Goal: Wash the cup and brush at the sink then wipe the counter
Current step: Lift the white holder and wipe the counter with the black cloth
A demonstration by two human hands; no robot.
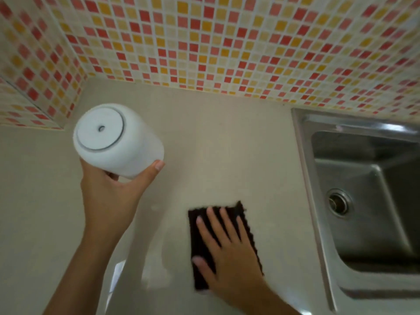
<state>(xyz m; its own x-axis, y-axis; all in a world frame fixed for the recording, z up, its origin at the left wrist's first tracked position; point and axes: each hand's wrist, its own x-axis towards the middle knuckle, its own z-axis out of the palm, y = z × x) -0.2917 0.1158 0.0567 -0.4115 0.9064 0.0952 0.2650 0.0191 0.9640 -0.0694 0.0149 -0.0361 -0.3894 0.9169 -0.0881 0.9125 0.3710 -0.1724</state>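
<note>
Washing seems done: left of the sink [363,201], the cup [118,142] is gripped aloft by the left hand [109,194] while a cloth [227,223] is pressed to the counter [204,144] under the spread right hand [229,253]. No brush is seen.

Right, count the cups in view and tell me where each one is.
1. A white cup is held up in the left hand above the counter, base toward the camera. More may sit outside the view.

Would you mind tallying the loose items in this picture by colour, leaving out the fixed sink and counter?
White: 1, the cup, held up in the left hand
Dark brown: 1, the cloth, flat on the counter under the right hand
Total: 2
</note>
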